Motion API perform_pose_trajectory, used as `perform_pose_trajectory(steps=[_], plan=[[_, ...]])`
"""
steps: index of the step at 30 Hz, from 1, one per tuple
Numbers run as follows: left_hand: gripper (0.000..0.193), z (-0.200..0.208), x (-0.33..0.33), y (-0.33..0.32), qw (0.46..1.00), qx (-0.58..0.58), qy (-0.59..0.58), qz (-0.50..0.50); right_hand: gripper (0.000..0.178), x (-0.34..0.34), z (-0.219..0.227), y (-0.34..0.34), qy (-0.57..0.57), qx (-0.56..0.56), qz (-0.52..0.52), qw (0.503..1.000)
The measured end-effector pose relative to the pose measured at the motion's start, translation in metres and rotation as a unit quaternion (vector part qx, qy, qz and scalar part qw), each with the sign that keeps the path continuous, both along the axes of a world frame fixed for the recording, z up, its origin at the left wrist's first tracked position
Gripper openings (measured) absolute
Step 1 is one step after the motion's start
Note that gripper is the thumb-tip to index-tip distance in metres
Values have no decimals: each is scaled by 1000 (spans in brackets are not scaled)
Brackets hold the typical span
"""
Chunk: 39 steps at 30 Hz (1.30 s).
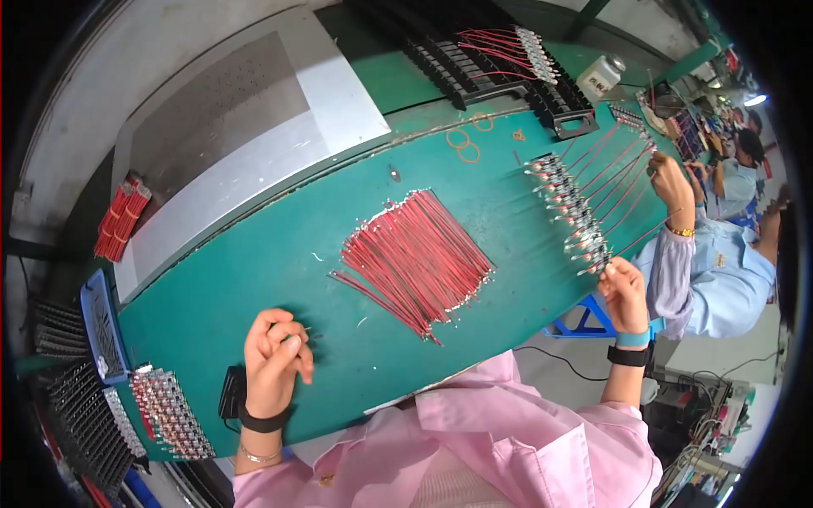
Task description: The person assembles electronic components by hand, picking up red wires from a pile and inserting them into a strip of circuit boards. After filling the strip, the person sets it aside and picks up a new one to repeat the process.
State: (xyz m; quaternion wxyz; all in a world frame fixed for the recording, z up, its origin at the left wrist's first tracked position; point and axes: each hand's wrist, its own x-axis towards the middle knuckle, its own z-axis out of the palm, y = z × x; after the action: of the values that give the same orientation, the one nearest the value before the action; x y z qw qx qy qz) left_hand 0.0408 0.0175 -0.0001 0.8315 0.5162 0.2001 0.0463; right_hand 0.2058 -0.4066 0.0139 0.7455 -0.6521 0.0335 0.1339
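Note:
At the right of the green table lies a long strip of small circuit boards (569,207) with silvery parts, some with red wires running off to the right. My right hand (622,292) pinches the near end of this strip. Over the near left of the table is my left hand (275,356), its fingers curled and thumb drawn in; whatever they may hold is too small to name. Between my hands lies a wide, flat bunch of short red wires (415,258) with pale tips, a few splayed out at its left side.
A co-worker's hand (671,182) holds the far wires. Black racks (474,72) and a white-labelled jar (601,78) stand at the back. Rubber bands (461,144) lie before them. Bundled red wires (123,216) rest on a grey panel (326,85). More boards (172,411) lie near left.

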Motion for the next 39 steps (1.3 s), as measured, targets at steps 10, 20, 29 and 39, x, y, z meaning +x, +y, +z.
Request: perform_pose_trajectory(steps=[10, 20, 29, 39], plan=[[26, -9, -6, 5, 999, -7, -26, 24, 10, 28, -11, -10, 22, -29, 1, 999], [27, -8, -7, 4, 999, -20, -34, 16, 12, 37, -7, -16, 122, -126, -6, 984], [27, -3, -10, 3, 999, 8, -26, 25, 14, 51, -2, -4, 165, -264, 20, 950], [25, 3, -12, 6, 999, 31, -23, 13, 16, 56, -15, -20, 138, -255, 24, 957]])
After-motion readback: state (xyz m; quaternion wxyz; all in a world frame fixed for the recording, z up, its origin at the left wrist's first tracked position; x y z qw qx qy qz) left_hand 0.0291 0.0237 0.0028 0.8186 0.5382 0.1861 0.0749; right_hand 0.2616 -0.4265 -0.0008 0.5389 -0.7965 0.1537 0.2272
